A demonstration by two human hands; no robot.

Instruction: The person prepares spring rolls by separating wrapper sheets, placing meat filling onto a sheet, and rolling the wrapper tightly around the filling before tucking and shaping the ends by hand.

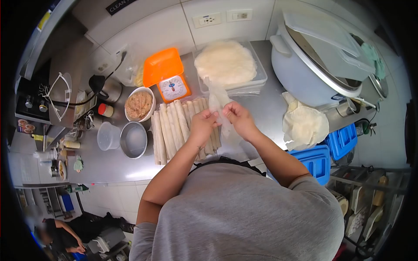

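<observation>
Both hands pinch a thin, translucent wrapper sheet (pixel 215 92) in front of my body. My left hand (pixel 202 125) has its fingers closed on the sheet's left side, just above a row of long, pale rolls (pixel 169 130). At the sheet's right side, my right hand (pixel 242 120) is closed on it with bent fingers. The lower part of the sheet hangs over the counter. Beyond the hands, a stack of round wrappers (pixel 225 63) lies in a clear plastic container (pixel 260 81). A bowl of ground filling (pixel 138 105) stands left of the rolls.
An orange kitchen scale (pixel 174 88) stands behind the rolls. At left are a metal bowl (pixel 133 140) and a plastic tub (pixel 108 135). A loose wrapper pile (pixel 306 126), a large lidded pot (pixel 296 65) and a blue lid (pixel 317 163) are at right. Another person (pixel 65 235) is lower left.
</observation>
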